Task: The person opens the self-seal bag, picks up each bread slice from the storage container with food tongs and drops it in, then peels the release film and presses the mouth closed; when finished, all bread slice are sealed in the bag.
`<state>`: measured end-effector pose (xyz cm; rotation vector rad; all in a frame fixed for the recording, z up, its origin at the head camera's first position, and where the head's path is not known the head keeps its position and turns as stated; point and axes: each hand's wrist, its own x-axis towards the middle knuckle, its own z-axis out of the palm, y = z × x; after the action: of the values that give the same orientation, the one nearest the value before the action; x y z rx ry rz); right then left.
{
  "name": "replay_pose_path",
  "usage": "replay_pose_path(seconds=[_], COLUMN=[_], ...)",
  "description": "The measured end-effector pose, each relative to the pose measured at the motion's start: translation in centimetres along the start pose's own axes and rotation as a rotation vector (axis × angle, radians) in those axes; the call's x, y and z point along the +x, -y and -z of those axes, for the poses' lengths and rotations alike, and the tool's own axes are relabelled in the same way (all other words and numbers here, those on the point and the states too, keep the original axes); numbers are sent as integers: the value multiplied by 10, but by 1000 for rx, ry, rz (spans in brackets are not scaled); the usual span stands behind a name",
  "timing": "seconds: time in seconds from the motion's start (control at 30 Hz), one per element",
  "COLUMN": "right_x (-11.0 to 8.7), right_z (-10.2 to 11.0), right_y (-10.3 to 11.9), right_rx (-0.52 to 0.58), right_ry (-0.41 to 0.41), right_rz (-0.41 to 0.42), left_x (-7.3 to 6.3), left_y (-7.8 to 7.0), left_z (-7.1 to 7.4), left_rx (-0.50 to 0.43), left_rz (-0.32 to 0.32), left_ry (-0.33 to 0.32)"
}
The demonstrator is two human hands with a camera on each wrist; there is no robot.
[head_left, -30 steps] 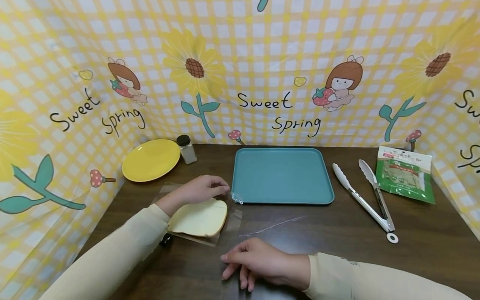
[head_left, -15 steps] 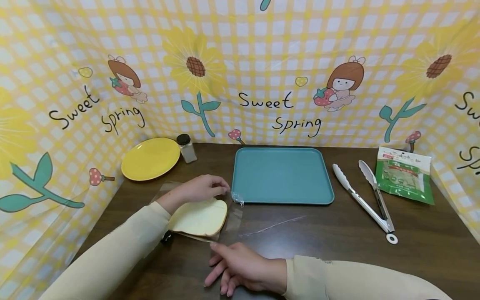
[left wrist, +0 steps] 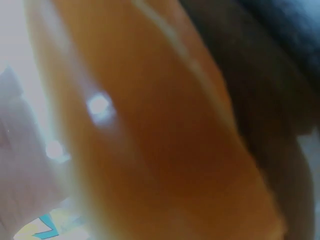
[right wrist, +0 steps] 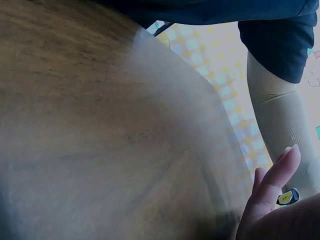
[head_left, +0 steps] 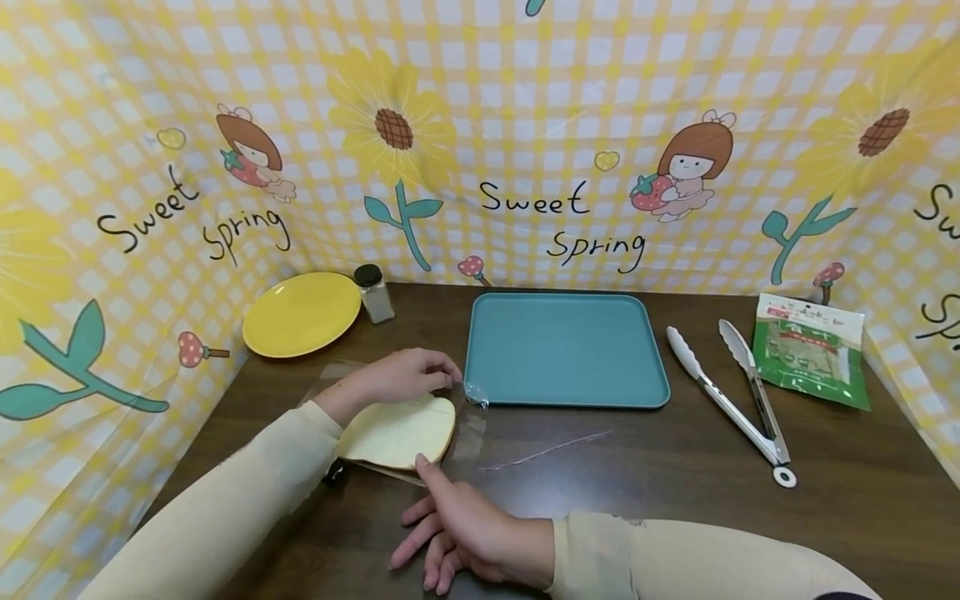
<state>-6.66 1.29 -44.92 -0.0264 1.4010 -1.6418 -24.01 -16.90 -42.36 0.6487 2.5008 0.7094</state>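
Note:
A pale slice of bread (head_left: 401,433) with a thin brown crust lies on a clear plastic wrapper (head_left: 468,437) at the left of the table. Reaching over its far side, my left hand (head_left: 401,375) pinches the wrapper's crinkled upper right corner between curled fingers and thumb. At the bread's near edge, my right hand (head_left: 472,529) touches the slice with an extended thumb. Its other fingers spread loosely below, holding nothing. A blurred, shiny orange-brown surface (left wrist: 160,125) fills the left wrist view. The right wrist view catches some fingers (right wrist: 280,175) beside the table.
A yellow plate (head_left: 303,315) and a black-lidded jar (head_left: 375,293) stand back left. The blue tray (head_left: 566,350) lies centrally, with tongs (head_left: 731,396) and a green packet (head_left: 810,350) to its right. A thin clear strip (head_left: 546,450) lies before the tray.
My right hand has moved left and its thumb has come up to the bread's near edge. My left hand stays at the wrapper's corner.

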Motion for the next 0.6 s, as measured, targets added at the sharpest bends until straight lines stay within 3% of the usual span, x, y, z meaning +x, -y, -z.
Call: replay_pose_path(seconds=[0.33, 0.6], right_x=[2, 2], right_z=[-2, -6], right_y=[-3, -1], right_rx=[21, 26], right_ry=[35, 15], right_rz=[5, 41], left_x=[0, 2], left_y=[-1, -2], left_z=[0, 1], left_rx=[28, 45], left_rz=[6, -35], left_ry=[6, 24])
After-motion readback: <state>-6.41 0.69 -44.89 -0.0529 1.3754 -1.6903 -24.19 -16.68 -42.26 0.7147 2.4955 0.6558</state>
